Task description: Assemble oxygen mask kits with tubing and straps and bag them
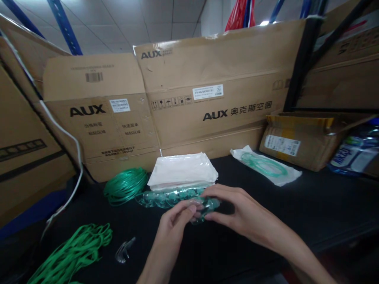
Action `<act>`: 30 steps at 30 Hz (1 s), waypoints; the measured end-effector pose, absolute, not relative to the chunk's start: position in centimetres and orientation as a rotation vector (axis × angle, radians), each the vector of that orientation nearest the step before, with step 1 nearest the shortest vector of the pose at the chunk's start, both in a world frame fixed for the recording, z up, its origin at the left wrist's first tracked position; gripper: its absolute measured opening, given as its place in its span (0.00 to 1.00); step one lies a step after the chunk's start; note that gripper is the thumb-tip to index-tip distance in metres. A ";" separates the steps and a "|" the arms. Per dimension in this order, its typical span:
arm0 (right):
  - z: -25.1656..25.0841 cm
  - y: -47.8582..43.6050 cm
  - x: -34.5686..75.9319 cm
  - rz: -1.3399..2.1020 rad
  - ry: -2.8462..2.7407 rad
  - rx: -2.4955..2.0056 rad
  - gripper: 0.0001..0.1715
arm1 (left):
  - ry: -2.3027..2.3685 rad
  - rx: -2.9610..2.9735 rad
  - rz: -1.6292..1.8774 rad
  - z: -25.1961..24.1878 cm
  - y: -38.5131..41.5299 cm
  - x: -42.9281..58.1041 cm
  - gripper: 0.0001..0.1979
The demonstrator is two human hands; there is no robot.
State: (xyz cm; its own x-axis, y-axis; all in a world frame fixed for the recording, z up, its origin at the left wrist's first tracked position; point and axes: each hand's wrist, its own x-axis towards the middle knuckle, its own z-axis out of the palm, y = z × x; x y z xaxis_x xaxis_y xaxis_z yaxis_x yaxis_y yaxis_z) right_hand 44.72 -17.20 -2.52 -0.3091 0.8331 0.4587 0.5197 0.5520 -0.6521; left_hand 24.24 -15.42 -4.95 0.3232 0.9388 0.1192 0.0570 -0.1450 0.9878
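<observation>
Between my two hands is a clear green plastic mask (204,211), held just above the black tabletop. My left hand (180,217) pinches its left side between thumb and fingers. My right hand (233,205) curves round the right end, thumb below and fingers above, and partly hides it. Right behind lies a row of nested clear green masks (168,197). A stack of white packets (183,169) sits behind that row. Left of my left hand, a few small clear curved strips (124,250) rest on the table.
A coil of green tubing (126,185) and a heap of green elastic bands (77,252) lie at left. At right are a packet with green tubing (263,165), an open cardboard box (293,140) and a blue bottle (355,150). Large cardboard sheets (183,126) wall the back.
</observation>
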 end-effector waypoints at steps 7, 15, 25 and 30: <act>-3.1 -15.6 46.5 0.472 -1.851 -1.343 0.25 | 0.896 1.860 0.952 -3.3 -12.6 24.7 0.16; -3.7 -13.2 49.3 0.430 -1.738 -1.529 0.29 | 1.139 2.557 0.907 -3.8 -9.2 25.2 0.12; -6.8 -12.4 48.0 0.484 -1.768 -1.513 0.19 | 1.079 2.569 0.903 -5.3 -7.3 24.7 0.12; -7.2 -12.1 48.7 0.448 -1.812 -1.503 0.19 | 1.033 2.568 0.952 -6.0 -7.2 24.6 0.12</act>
State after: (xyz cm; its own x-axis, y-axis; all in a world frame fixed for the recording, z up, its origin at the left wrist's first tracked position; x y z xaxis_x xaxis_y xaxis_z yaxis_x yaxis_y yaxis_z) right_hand 48.73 -12.11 -7.22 -0.0523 0.9495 0.3093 0.6961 0.2567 -0.6704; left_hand 24.59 -7.23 -6.02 0.5447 0.6810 0.4894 0.5427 -0.7312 0.4134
